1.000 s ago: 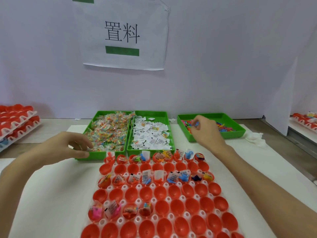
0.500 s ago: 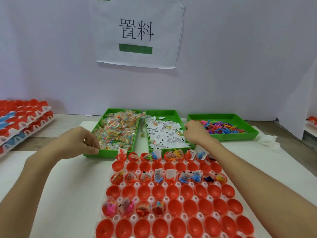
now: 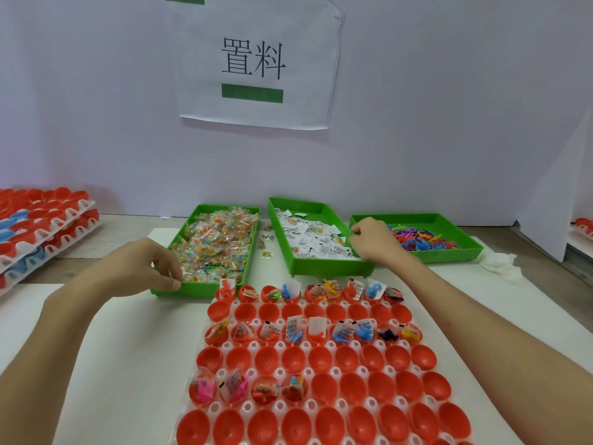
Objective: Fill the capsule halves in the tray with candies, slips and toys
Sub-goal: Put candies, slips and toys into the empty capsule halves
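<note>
Our right hand (image 3: 375, 240) leaves the toy tray (image 3: 449, 254), where it reached a second ago, and now curls its fingers over the right wall of the slip tray (image 3: 330, 269). Our left hand (image 3: 138, 268), which hung free just short of the candy tray (image 3: 199, 289), now pinches that tray's near rim at its left corner. Between the two grips the trays part. They lay side by side and touching; now a gap opens between them, with a few loose candies (image 3: 266, 254) lying bare in it. Just beyond our right grip the slip tray sits skewed, its near right corner up against the toy tray.
</note>
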`<control>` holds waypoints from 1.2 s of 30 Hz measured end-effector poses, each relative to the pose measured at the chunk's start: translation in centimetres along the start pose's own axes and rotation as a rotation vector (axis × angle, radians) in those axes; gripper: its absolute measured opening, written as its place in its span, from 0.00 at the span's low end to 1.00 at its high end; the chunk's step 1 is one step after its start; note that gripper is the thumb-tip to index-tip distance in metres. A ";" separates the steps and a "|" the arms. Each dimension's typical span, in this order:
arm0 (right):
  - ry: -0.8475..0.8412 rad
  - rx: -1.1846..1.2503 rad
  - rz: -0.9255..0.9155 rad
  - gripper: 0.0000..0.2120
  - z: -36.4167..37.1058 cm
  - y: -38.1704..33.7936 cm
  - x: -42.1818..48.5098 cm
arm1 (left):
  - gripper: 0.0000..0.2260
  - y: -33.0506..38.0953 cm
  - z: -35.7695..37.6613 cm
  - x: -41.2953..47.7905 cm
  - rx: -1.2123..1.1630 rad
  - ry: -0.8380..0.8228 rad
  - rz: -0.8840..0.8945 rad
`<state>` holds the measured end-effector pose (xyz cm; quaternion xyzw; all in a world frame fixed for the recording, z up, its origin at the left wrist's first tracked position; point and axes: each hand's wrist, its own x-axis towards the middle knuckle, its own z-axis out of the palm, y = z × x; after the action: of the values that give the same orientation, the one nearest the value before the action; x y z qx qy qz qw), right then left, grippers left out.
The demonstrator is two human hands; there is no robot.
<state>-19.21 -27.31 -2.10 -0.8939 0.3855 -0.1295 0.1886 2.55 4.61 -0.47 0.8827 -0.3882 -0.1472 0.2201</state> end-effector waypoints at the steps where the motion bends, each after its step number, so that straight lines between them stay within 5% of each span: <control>1: 0.005 0.005 0.002 0.20 -0.1 -0.1 0.1 | 0.09 0.0 0.0 0.0 0.005 -0.001 -0.002; 16: 0.099 0.089 0.034 0.18 -2.2 -1.1 0.8 | 0.08 0.0 0.0 0.3 0.010 0.004 -0.064; 20: 0.084 0.102 -0.025 0.20 -4.4 -0.9 1.6 | 0.06 0.0 -0.3 0.3 -0.003 -0.041 -0.166; 24: 0.054 0.031 -0.059 0.07 -6.4 -0.9 2.9 | 0.06 -0.2 -0.4 0.4 -0.029 -0.042 -0.222; 36: -0.116 -0.087 -0.312 0.12 -4.8 -4.6 8.0 | 0.06 -0.9 -0.5 0.4 -0.072 0.024 -0.260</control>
<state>-12.76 -31.43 4.87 -0.9562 0.2355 -0.0885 0.1494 3.62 4.96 -0.51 0.9188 -0.2623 -0.1777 0.2354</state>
